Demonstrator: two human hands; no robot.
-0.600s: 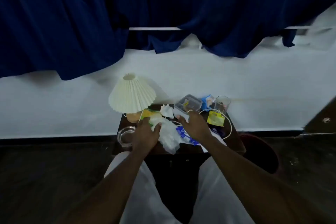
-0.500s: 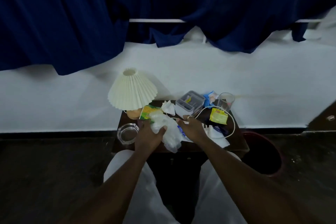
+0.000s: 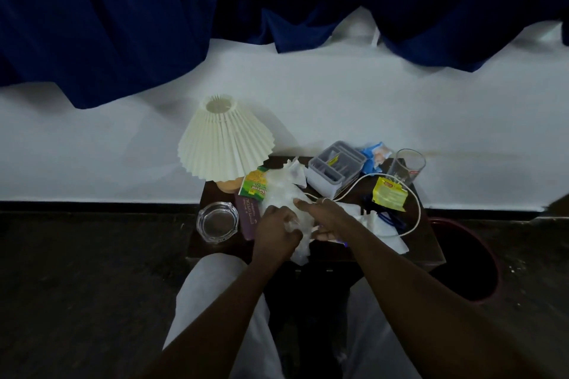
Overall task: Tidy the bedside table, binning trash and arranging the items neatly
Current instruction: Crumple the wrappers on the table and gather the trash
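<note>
A crumpled clear plastic bag [image 3: 281, 194] lies in the middle of the dark bedside table [image 3: 428, 243]. My left hand [image 3: 274, 232] grips its near part, and my right hand [image 3: 326, 218] presses against its right side with fingers curled around it. Behind the bag lie a green snack packet [image 3: 254, 183] and a crumpled white tissue [image 3: 295, 171]. A yellow wrapper [image 3: 388, 197], a blue wrapper [image 3: 374, 157] and white paper [image 3: 374, 223] lie to the right. A dark red bin [image 3: 480, 292] stands on the floor at the right.
A pleated cream lamp [image 3: 224, 140] stands at the back left, a glass ashtray [image 3: 218, 221] at the front left, a purple booklet [image 3: 248, 217] beside it. A grey organiser box [image 3: 334, 171], a drinking glass [image 3: 405, 166] and a white cable [image 3: 417, 209] fill the right side.
Both hands have closed in on the plastic bag, and the right hand has moved left onto it. The view has tilted slightly.
</note>
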